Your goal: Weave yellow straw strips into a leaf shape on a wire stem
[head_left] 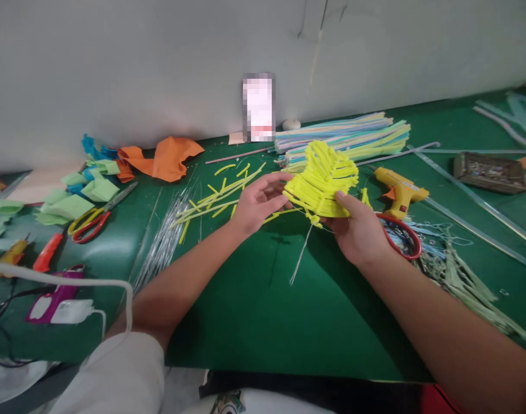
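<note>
A bright yellow leaf-shaped piece [325, 178], made of rows of pipe cleaners, is held up above the green table. My right hand [360, 230] grips its lower right edge, thumb on the front and fingers behind. My left hand [260, 201] is at its left edge, fingers curled and thumb against the edge strips; some fingertips are hidden. Thin pale wire ends [300, 259] hang from the base of the leaf. Cut yellow pipe cleaner pieces [219, 198] lie behind my left hand.
A bundle of pastel pipe cleaners [344, 138] lies near the wall by a propped phone [258, 107]. A yellow glue gun [400, 190] and red-rimmed roll [403, 236] are at right. Wires [170, 241], scissors [101, 218] and a purple device [56, 296] are at left.
</note>
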Tool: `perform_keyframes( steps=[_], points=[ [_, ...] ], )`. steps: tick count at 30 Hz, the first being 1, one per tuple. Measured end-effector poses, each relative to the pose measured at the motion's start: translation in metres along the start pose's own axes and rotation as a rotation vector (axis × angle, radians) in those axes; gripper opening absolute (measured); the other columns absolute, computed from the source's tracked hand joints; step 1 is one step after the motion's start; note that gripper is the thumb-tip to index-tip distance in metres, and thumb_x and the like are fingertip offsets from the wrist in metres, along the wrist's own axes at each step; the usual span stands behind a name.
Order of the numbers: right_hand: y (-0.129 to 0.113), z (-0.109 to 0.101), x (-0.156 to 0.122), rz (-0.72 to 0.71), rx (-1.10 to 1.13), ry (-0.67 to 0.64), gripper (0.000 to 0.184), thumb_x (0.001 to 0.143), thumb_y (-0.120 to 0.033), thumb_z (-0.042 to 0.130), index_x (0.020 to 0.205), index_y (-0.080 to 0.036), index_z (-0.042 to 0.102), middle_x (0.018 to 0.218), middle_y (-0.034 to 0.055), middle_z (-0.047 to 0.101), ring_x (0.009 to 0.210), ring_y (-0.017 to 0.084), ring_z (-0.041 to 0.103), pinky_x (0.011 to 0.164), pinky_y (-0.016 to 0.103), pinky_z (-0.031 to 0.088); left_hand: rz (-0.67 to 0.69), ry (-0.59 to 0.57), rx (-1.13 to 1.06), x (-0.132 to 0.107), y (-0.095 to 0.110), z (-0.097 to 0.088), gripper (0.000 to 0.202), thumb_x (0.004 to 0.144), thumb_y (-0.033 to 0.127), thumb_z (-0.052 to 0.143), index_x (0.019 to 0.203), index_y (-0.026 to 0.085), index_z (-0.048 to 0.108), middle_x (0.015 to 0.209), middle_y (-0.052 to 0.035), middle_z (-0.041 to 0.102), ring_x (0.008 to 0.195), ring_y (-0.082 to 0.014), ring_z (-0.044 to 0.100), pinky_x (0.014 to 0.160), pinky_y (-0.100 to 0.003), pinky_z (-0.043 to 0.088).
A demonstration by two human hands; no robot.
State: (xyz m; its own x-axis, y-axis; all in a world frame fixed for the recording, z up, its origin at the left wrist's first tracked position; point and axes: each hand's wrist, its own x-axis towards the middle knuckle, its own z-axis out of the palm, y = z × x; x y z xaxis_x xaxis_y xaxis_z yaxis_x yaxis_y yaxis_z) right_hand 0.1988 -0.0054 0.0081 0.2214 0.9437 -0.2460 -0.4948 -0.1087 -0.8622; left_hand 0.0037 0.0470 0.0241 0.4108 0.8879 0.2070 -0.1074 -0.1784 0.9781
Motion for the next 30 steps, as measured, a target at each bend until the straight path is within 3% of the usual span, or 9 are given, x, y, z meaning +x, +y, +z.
perform_keyframes(
  steps=[6,11,16,22,30],
  points=[
    [0.0011,0.0037,-0.0043,-0.059,-0.028,0.040,0.027,0.066,-0.039,0.080,0.084,-0.022,0.068,0.094,0.0016,0.073,0.085,0.020,0.069,0.060,0.029,0.056,-0.018,0.051,-0.030,0.0034,-0.0066,-0.0009,0.032,0.075,0.034,0.073,0.102,0.020,0.065,0.082,-0.0008,0.069,0.065,-0.0119,0.067,0.064,-0.026,0.054],
    [0.0026,0.0031,-0.0059,-0.132,-0.075,0.064,0.022,0.069,-0.040,0.078,0.078,-0.027,0.064,0.089,0.0009,0.073,0.087,0.023,0.069,0.061,0.034,0.057,-0.125,0.141,-0.032,0.0059,-0.0081,0.0006,0.034,0.073,0.032,0.075,0.101,0.020,0.059,0.073,0.0031,0.066,0.057,-0.0097,0.065,0.058,-0.024,0.053],
    [0.0035,0.0032,-0.0077,-0.188,-0.020,0.074,0.020,0.068,-0.038,0.080,0.077,-0.029,0.065,0.090,0.0006,0.073,0.090,0.024,0.069,0.063,0.036,0.057,-0.233,0.132,-0.011,0.0053,-0.0083,0.0040,0.025,0.075,0.036,0.073,0.082,0.015,0.061,0.072,-0.0025,0.070,0.053,-0.0091,0.063,0.052,-0.023,0.051],
    [0.0062,0.0021,-0.0068,-0.203,-0.025,0.110,0.022,0.067,-0.039,0.081,0.080,-0.029,0.066,0.091,0.0016,0.074,0.084,0.025,0.071,0.064,0.039,0.056,-0.201,0.141,0.026,0.0046,-0.0086,0.0042,0.025,0.074,0.035,0.074,0.082,0.013,0.064,0.074,-0.0049,0.073,0.054,-0.0090,0.063,0.055,-0.023,0.053],
    [0.0068,0.0011,-0.0070,-0.243,-0.133,0.105,0.024,0.069,-0.048,0.078,0.080,-0.031,0.065,0.092,0.0049,0.073,0.092,0.029,0.069,0.064,0.040,0.056,-0.148,0.114,0.061,0.0029,-0.0098,0.0017,0.027,0.073,0.036,0.075,0.084,0.013,0.065,0.073,-0.0046,0.073,0.055,-0.0095,0.065,0.057,-0.023,0.054]
  ],
)
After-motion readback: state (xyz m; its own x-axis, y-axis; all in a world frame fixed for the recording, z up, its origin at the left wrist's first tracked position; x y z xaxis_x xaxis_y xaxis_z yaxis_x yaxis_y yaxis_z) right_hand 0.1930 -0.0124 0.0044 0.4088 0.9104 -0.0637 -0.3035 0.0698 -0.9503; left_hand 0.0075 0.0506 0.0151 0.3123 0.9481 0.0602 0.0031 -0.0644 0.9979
